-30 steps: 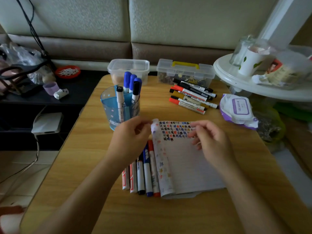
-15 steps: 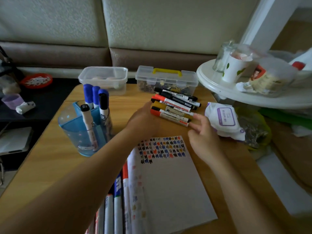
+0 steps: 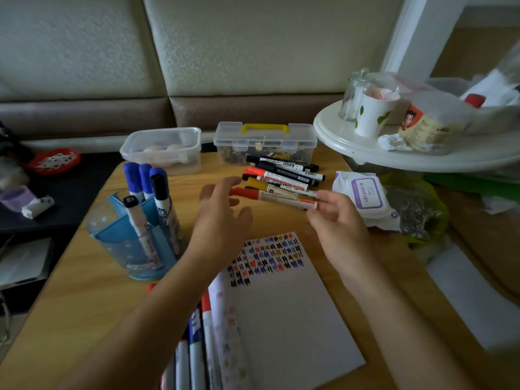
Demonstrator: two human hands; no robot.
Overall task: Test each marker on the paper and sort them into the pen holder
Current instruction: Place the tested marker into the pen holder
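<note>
Head view: we look down over both arms at the table [image 3: 78, 299].
Right hand [image 3: 337, 223]: grip pinched on the tail end of the red marker [image 3: 277, 196], held level just in front of the marker pile [image 3: 284, 171].
Left hand [image 3: 222, 218]: grip loose, fingers spread, holding nothing; fingertips by the red cap, contact we cannot tell.
Paper [image 3: 287, 305]: flat, near us, test marks across its top, blank below.
Pen holder [image 3: 121, 249]: blue, left of the hands, capped markers standing in it.
Step, as we judge it: fresh marker in hand, uncapping not yet done.
Next move calls for: left fingers closing on the cap, a straight pull while the right holds firm, then tip to the blank paper.
</note>
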